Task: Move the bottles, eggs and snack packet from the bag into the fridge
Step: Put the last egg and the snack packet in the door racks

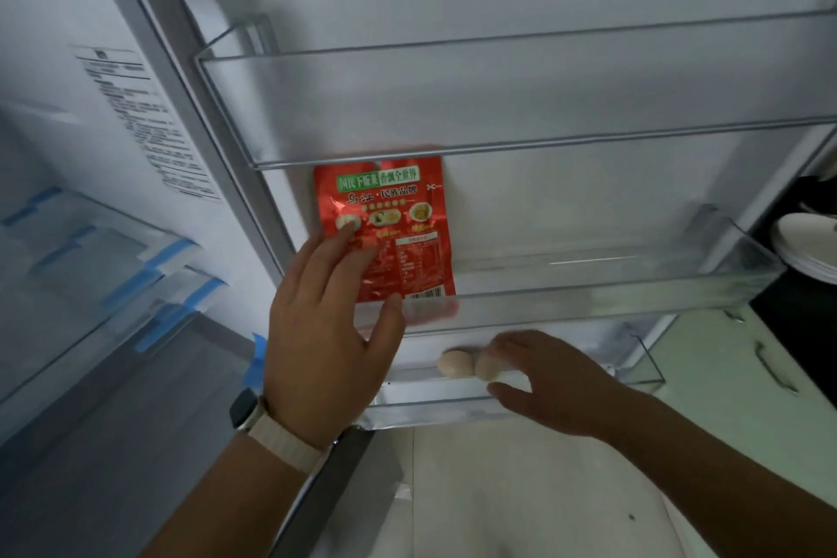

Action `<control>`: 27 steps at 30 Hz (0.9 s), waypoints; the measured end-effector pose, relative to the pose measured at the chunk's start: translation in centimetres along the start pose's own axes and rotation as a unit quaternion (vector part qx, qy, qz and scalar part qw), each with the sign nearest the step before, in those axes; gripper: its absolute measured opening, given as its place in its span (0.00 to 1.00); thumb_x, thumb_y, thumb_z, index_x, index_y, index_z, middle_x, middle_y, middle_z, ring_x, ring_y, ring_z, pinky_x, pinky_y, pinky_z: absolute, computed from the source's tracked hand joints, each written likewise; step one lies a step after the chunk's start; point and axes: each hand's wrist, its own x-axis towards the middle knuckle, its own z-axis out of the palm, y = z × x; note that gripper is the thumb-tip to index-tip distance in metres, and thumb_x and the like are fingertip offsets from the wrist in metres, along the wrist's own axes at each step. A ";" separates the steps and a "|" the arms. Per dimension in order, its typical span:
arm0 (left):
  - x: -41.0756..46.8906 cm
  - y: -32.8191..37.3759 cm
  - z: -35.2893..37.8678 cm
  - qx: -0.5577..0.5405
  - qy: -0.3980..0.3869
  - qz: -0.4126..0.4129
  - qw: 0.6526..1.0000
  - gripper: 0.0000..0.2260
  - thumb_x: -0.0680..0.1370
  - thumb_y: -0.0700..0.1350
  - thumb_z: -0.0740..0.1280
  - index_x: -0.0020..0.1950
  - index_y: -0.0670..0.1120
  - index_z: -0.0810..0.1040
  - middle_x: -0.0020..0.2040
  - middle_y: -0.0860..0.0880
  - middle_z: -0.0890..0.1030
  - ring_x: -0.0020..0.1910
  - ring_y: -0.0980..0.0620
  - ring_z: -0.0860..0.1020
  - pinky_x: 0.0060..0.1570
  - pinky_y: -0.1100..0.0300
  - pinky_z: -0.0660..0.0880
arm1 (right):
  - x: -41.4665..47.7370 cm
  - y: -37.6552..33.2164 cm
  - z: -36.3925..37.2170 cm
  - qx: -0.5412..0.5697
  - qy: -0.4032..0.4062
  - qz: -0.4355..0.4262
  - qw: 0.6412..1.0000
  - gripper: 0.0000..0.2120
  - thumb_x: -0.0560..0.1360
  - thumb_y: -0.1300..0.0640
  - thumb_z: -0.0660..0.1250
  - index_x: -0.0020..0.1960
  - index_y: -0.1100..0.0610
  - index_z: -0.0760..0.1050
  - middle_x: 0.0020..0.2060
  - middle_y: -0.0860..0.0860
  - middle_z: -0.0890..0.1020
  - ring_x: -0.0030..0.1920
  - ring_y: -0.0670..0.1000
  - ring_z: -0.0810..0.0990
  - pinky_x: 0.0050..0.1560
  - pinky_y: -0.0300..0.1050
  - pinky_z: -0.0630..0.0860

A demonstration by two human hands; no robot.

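I see pale tiled floor [521,494] below, dim light. Pale cabinet [743,381] with dark handle [776,369] at right, dark countertop [797,308] above it, stacked white plates [810,245] on top.

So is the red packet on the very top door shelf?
No, the red snack packet stands in the middle door shelf, under the top door shelf, which looks bare.

The left hand [324,331] is up, fingers spread wide and flat, thumb out to the right. A pale strap goes round its wrist. The right hand [548,381] reaches in lower, fingers curled forward, palm down.
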 end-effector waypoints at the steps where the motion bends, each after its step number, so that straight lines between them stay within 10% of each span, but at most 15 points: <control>1: 0.0 -0.2 0.0 -0.001 -0.002 0.003 1.000 0.24 0.76 0.56 0.62 0.62 0.40 0.78 0.65 0.40 0.78 0.66 0.37 0.75 0.62 0.35 0.73 | -0.4 -0.4 -0.2 0.002 0.003 0.003 1.000 0.26 0.75 0.35 0.55 0.66 0.47 0.72 0.61 0.44 0.77 0.59 0.45 0.75 0.61 0.45 0.73; 14: -2.2 -2.0 3.0 -0.047 -0.011 0.267 0.962 0.16 0.76 0.47 0.69 0.61 0.42 0.82 0.64 0.41 0.80 0.66 0.39 0.75 0.66 0.36 0.67 | -5.8 -3.3 -0.8 -0.048 0.036 0.108 0.992 0.27 0.75 0.35 0.56 0.65 0.50 0.75 0.60 0.45 0.79 0.59 0.47 0.77 0.57 0.45 0.76; 27: -6.5 4.8 6.0 -0.030 -0.131 0.302 0.944 0.19 0.76 0.50 0.67 0.66 0.47 0.77 0.68 0.44 0.78 0.69 0.42 0.73 0.71 0.44 0.63 | -13.4 -1.2 -3.8 -0.081 0.056 0.136 0.986 0.25 0.76 0.37 0.58 0.64 0.51 0.77 0.59 0.47 0.81 0.57 0.50 0.80 0.56 0.48 0.78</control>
